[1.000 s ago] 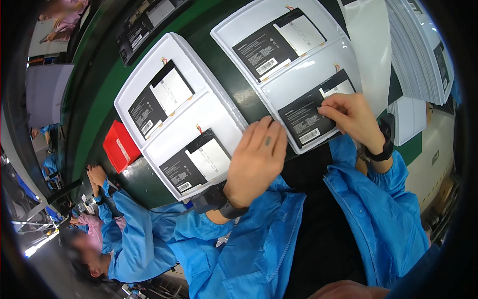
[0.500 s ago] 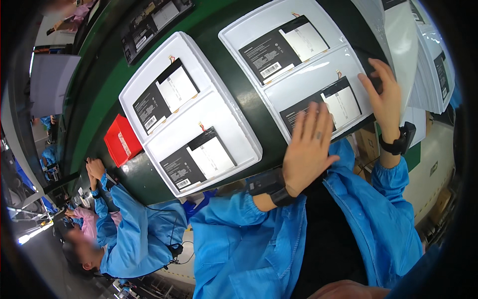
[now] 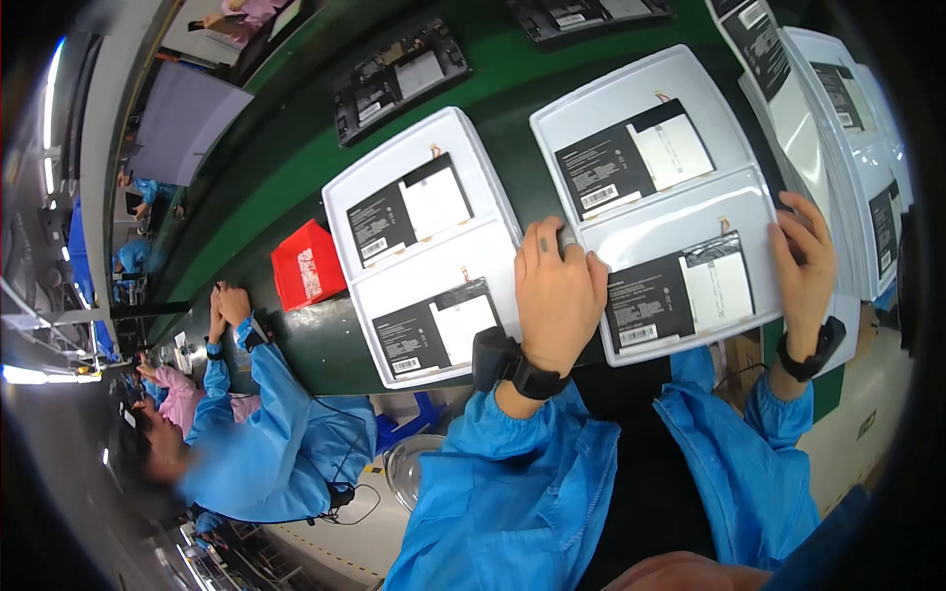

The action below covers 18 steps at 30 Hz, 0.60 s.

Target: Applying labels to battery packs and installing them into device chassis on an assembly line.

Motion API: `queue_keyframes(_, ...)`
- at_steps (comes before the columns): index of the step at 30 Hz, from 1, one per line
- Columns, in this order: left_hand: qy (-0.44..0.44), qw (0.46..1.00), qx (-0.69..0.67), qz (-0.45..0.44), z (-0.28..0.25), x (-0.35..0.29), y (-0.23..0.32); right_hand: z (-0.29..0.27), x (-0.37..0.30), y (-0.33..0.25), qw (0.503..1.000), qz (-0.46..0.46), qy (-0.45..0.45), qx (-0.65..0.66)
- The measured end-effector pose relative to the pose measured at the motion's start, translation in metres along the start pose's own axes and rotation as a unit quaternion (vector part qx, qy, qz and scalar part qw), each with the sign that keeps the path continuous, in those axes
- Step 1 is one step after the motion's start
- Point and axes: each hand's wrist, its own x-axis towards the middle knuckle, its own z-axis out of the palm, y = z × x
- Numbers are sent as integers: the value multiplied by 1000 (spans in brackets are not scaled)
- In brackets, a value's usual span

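Fingers [image 3: 544, 246] of my left hand [image 3: 558, 313] and my right hand [image 3: 806, 271] flank the tray [image 3: 631, 246], with the far battery [image 3: 634, 161] and near battery [image 3: 680, 297] each in its own compartment.

At the tray's left edge, my fingers lie nearly together, gently bent, thumb apart; at its right edge they are bunched and curved, thumb a little off. Neither set pinches a battery; whether they press the rim I cannot tell. So opposed, they seem placed to steady the tray without covering the labels. Its ridge presumably stops the batteries from knocking together; their leads point away from me, perhaps for uniformity. Left of the tray is a second tray [image 3: 488, 245], loaded alike; to its right, a stack [image 3: 867, 161].
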Motion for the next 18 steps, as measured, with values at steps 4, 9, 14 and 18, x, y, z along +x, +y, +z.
queue_keyframes(4, 59, 983, -145, -97, -56, 8, -7, 5, 7, -30, 992, 14, 1, 124)
queue_keyframes(9, 128, 984, 5, -125, -122, -13, -73, 64, 1, -104, 967, -105, -46, 226)
queue_keyframes(14, 95, 964, 120, -218, -150, -71, -142, 147, -17, -151, 944, -135, -183, 239)
queue_keyframes(18, 104, 959, 149, -217, -138, -85, -166, 169, -29, -150, 941, -200, -184, 202)
